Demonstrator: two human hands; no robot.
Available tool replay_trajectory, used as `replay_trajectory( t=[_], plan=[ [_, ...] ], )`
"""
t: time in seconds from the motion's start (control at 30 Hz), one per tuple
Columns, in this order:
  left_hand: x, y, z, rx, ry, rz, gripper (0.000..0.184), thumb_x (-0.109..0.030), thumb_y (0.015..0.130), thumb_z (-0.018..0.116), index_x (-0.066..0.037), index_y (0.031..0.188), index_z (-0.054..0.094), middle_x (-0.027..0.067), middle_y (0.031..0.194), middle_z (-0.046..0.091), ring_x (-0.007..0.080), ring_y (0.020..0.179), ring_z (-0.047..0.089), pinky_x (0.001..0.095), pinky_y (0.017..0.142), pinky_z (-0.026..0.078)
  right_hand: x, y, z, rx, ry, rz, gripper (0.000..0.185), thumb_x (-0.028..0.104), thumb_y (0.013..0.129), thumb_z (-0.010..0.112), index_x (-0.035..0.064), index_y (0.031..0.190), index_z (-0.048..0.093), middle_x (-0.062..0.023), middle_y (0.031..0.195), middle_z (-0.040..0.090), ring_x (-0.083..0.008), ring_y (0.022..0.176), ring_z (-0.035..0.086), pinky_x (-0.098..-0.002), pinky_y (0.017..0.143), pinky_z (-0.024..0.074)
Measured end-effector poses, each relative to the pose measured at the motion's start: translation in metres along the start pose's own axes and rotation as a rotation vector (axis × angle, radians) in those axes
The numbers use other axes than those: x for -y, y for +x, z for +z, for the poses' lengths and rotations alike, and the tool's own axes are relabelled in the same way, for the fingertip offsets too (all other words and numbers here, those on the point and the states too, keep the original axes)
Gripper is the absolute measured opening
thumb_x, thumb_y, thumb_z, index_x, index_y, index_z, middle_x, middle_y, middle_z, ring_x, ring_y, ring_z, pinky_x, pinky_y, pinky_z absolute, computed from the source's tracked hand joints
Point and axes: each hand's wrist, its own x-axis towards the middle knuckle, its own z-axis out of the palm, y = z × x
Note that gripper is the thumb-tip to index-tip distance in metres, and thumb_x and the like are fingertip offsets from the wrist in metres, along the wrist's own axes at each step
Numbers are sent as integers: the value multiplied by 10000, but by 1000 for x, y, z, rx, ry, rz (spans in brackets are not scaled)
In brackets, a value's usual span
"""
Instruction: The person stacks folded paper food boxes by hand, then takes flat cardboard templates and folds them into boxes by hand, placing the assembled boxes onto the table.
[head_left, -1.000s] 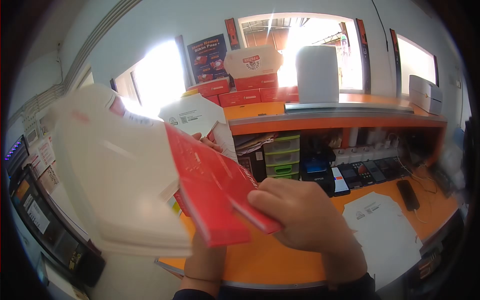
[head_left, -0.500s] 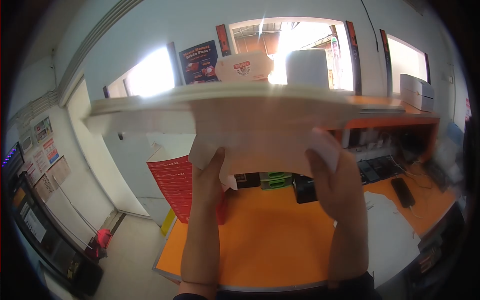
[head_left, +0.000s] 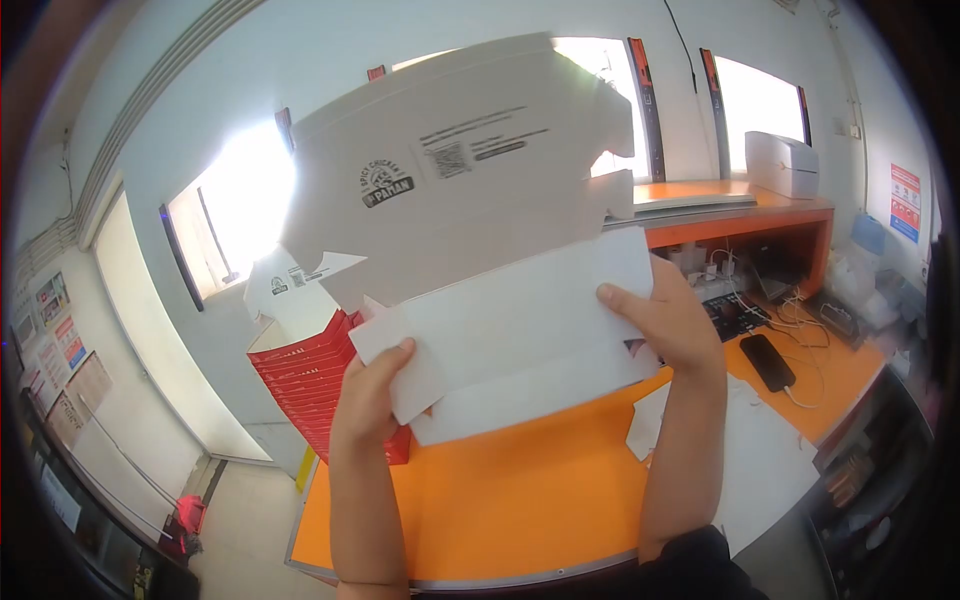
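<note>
A partly folded white cardboard box [head_left: 520,340] is held up in front of me, tilted, above the orange table. Its large back panel [head_left: 480,200] stands up behind, carrying a printed logo and a square code. My left hand [head_left: 372,395] grips the near left corner by a side flap, thumb on the inner face. On the right side, my right hand [head_left: 672,318] clasps the edge with the thumb pressed on the inside. The fingers behind the cardboard are mostly hidden. Beyond my left hand rises a tall stack of red boxes [head_left: 305,385], nested together.
Flat white cardboard sheets [head_left: 745,470] lie on the orange tabletop [head_left: 500,510] at the right. Further back are a black phone [head_left: 768,362] on a cable and tangled cords. A white printer [head_left: 782,166] sits on the raised orange shelf [head_left: 825,214].
The cardboard has swung from nearly edge-on and blurred to showing its inner face and printed panel. Both hands still hold it, and my view has shifted slightly to the right.
</note>
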Motion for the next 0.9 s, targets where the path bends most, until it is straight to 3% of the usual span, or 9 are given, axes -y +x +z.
replay_trajectory(
  t=[0.07,0.17,0.27,0.37,0.47,0.57,0.67,0.77,0.9],
  plan=[
    [1,8,-11,12,-4,-26,453,-214,1004,567,120,1307,528,230,994,701,315,721,741,409,420,584,-10,3,-5,158,202,77,428,151,907,722,-33,1287,657,-146,1134,732,-216,1005,690,-361,912,542],
    [13,21,-21,7,-10,-91,478,-222,1001,560,123,1328,514,235,1018,698,322,707,743,420,410,596,-12,10,6,102,50,122,434,153,910,716,-39,1294,647,-153,1132,730,-224,1006,687,-360,927,535],
    [16,27,-17,-45,-26,-143,493,-217,1002,546,137,1342,495,242,1050,692,333,739,746,440,434,608,-9,14,19,49,-124,59,429,141,918,689,-42,1303,639,-207,1141,730,-296,1028,703,-380,948,533],
    [16,26,-15,-28,6,-140,540,-219,1004,545,129,1405,448,248,1181,660,334,939,739,450,634,646,-11,14,35,-61,-329,-8,444,114,933,653,-39,1347,605,-279,1146,714,-407,1058,697,-435,957,535],
    [16,18,-2,-54,84,-62,592,-227,1009,550,104,1475,393,236,1321,606,319,1169,660,438,890,597,-20,18,58,-170,-576,-67,444,72,955,600,-43,1382,563,-321,1151,693,-476,1087,664,-487,957,529],
    [14,12,5,-27,118,-69,631,-233,1008,561,74,1520,357,213,1401,563,299,1264,592,409,1009,522,-13,18,67,-158,-624,3,447,56,981,553,-46,1414,508,-313,1120,703,-481,1066,666,-513,961,521],
    [19,11,10,-16,140,-9,631,-228,1003,568,72,1520,363,203,1385,578,297,1245,603,401,988,532,-13,19,73,-138,-669,54,439,28,988,500,-53,1419,481,-313,1195,683,-464,1137,654,-497,1007,506],
    [32,16,13,-41,152,77,618,-223,999,572,70,1510,387,194,1368,589,286,1236,605,392,990,525,-35,21,90,-293,-442,-237,461,9,985,458,-44,1444,459,-314,1316,629,-451,1230,621,-489,1055,482],
    [12,4,16,-79,77,18,581,-199,993,575,84,1479,428,190,1362,597,270,1236,603,386,1022,501,-41,24,98,-244,-409,-191,492,-10,981,416,-41,1472,431,-311,1403,575,-458,1287,585,-483,1091,458]
  ],
)
